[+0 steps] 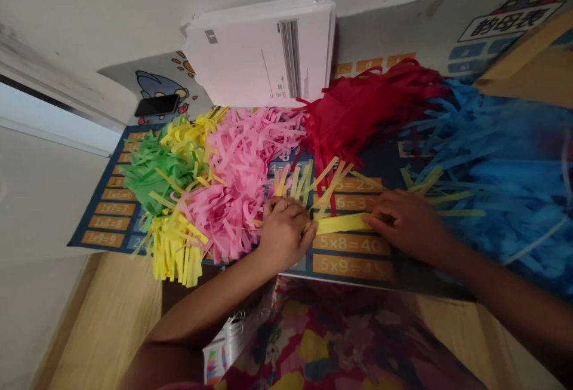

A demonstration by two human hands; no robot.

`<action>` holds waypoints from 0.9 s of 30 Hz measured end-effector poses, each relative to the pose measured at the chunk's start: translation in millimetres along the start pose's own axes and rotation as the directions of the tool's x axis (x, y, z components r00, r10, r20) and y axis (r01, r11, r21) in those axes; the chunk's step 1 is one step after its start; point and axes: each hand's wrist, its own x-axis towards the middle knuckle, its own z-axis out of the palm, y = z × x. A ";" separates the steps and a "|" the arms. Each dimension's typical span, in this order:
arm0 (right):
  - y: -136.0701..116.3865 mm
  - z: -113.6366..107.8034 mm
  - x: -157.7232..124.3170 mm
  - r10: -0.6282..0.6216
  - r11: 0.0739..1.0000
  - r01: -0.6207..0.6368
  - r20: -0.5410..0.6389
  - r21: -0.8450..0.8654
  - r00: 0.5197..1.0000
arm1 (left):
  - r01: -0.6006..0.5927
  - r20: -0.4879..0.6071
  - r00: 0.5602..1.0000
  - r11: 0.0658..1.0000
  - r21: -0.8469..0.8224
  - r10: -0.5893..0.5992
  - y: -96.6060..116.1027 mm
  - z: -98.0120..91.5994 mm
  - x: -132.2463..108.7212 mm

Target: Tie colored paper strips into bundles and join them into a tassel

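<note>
A fringed strip of yellow tissue paper (341, 224) stretches between my two hands, low over the printed mat. My left hand (286, 232) is closed on its left end, with cut fringes fanning out beyond the knuckles. At the other end, my right hand (407, 223) pinches the paper, and more yellow fringes stick out past it. Left of my left hand lies a heap of pink fringed tissue paper (237, 181). Blue fringed tissue paper (510, 163) spreads to the right of my right hand. Red fringed tissue paper (371, 109) lies beyond both hands.
Green fringed paper (154, 172) and a yellow fringed bunch (176, 252) lie at the left, the latter overhanging the front edge. A dark phone (157, 105) rests at the back left. A white stack with a barcode (259, 49) leans on the wall. Brown cardboard (528, 70) is back right.
</note>
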 end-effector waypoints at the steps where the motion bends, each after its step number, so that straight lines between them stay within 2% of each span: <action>1: 0.0 0.7 0.6 0.006 1.000 -0.006 0.004 -0.005 1.000 | -0.002 0.001 1.000 1.000 0.004 0.002 -0.2 0.4 0.3; 4: -0.8 1.4 1.0 0.011 1.000 -0.010 0.013 -0.027 1.000 | -0.001 0.004 1.000 1.000 0.020 0.001 -0.6 0.5 1.0; 6: -3.4 -1.9 0.1 0.002 0.997 -0.005 -0.027 -0.075 1.000 | -0.008 -0.029 1.000 0.998 0.063 0.010 -0.3 -0.8 1.2; 7: -5.5 -5.0 -0.8 -0.017 0.994 0.009 -0.073 -0.112 0.997 | -0.054 -0.052 0.997 0.993 0.102 0.059 0.1 -2.0 1.3; 9: -10.4 -12.9 -2.9 -0.132 0.981 0.107 -0.154 -0.160 0.979 | -0.232 -0.051 0.968 0.950 0.207 0.248 1.6 -4.8 1.3; 11: -13.9 -19.7 -4.9 -0.304 0.948 0.285 -0.147 -0.141 0.941 | -0.416 0.009 0.902 0.863 0.287 0.432 4.1 -7.4 1.2; 13: -13.5 -22.5 -5.3 -0.428 0.902 0.418 -0.096 -0.104 0.899 | -0.482 0.057 0.870 0.821 0.305 0.489 7.3 -8.7 1.5; 17: 0.3 -19.3 0.4 -0.490 0.862 0.471 -0.070 -0.184 0.869 | -0.439 0.035 0.894 0.855 0.277 0.447 13.8 -5.9 4.5; 21: 10.1 -22.4 7.2 -0.437 0.898 0.425 -0.104 -0.116 0.894 | -0.398 0.033 0.913 0.873 0.282 0.406 15.5 -2.4 8.8; 25: -14.6 -27.6 4.9 -0.374 0.919 0.345 -0.139 -0.191 0.917 | -0.351 -0.041 0.924 0.885 0.306 0.380 14.7 -3.4 7.8; 27: -33.8 -24.9 1.1 -0.397 0.897 0.352 -0.136 -0.267 0.908 | -0.342 -0.104 0.916 0.889 0.305 0.388 16.0 -4.7 4.9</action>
